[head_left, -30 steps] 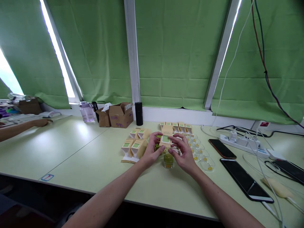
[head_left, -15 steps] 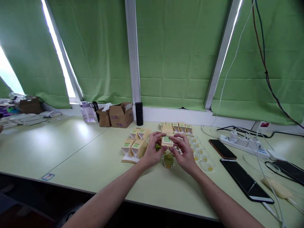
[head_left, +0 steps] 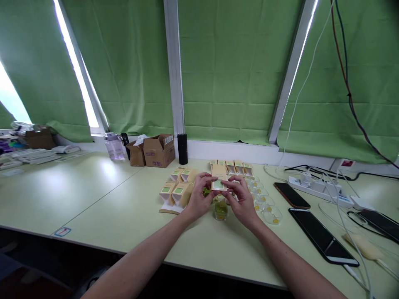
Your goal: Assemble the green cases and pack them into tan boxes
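Both hands grip a small cream-coloured carton (head_left: 219, 171) with a green square window on its front. My left hand (head_left: 202, 194) pinches its left edge, and my right hand (head_left: 240, 195) pinches the right edge. Just below stands a small clear jar with green contents (head_left: 221, 211); more green items show partly behind my left fingers. Several similar opened cartons (head_left: 178, 192) stand left of my left hand. Beyond my hands is a row of further cartons (head_left: 239, 166). Clear plastic pieces with yellow spots (head_left: 272, 215) lie in rows right of my right hand.
Two phones (head_left: 322, 236) (head_left: 292, 195) lie on the right, near a white power strip (head_left: 321, 192) with loose cables. A black cylinder (head_left: 182, 148), cardboard boxes (head_left: 159, 151) and a lilac water bottle (head_left: 114, 146) stand along the wall. The table's front edge runs below my forearms.
The carton in my hands has tilted, so more of its upper panel faces me and the green window sits slightly lower. My hands have stayed almost in place.
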`<state>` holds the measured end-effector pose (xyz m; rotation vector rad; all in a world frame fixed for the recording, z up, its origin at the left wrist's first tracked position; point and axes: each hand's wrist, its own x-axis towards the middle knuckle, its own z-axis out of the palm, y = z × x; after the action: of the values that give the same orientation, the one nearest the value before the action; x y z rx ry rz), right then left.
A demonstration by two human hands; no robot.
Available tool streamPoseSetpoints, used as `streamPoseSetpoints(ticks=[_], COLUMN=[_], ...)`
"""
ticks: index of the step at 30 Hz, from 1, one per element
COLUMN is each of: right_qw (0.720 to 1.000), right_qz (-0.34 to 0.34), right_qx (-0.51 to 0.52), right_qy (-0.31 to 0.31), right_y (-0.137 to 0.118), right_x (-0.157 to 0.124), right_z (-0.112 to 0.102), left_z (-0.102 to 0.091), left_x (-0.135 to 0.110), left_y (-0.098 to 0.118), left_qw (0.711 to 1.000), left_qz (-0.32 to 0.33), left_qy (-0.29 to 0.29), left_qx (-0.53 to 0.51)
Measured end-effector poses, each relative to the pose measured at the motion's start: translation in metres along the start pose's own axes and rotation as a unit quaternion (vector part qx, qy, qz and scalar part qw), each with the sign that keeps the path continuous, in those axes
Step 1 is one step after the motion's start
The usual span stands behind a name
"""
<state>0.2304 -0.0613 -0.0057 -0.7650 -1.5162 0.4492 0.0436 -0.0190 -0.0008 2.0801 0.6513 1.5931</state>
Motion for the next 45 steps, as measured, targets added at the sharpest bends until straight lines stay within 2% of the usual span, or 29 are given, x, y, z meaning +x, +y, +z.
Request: streamPoseSetpoints(ticks=[16, 22, 32, 38, 41, 45], right_qw=[0.998, 0.998, 0.996, 0.99, 0.992, 0.997], right_qz=[0.032, 0.023, -0.051, -0.099, -0.085, -0.045], right_qx=[0.018, -0.011, -0.014, -0.049, -0.04, -0.031], right_qy=[-0.054, -0.065, -0.078, -0.09, -0.085, -0.055], right_y=[0.012, 0.005, -0.003, -0.006, -0.01, -0.015], right_x=[0.002, -0.001, -0.004, -0.005, -0.005, -0.002], right_z=[-0.005, -0.006, -0.004, -0.004, -0.003, -0.006], left_z=[-0.005, -0.006, -0.006, -0.01, -0.011, -0.014], left_x=[-0.001, -0.002, 0.002, 0.005, 0.007, 0.01], left_y=[0.009, 0.006, -0.001, -0.007, -0.011, -0.012], left_qw=[0.996, 0.993, 0.997, 0.995, 0.992, 0.991], left_qz=[0.047, 0.06, 0.004, -0.079, -0.112, -0.121], left_qy=[0.004, 0.002, 0.033, 0.042, 0.052, 0.046], left_qx=[0.082, 0.098, 0.071, 0.049, 0.024, -0.035])
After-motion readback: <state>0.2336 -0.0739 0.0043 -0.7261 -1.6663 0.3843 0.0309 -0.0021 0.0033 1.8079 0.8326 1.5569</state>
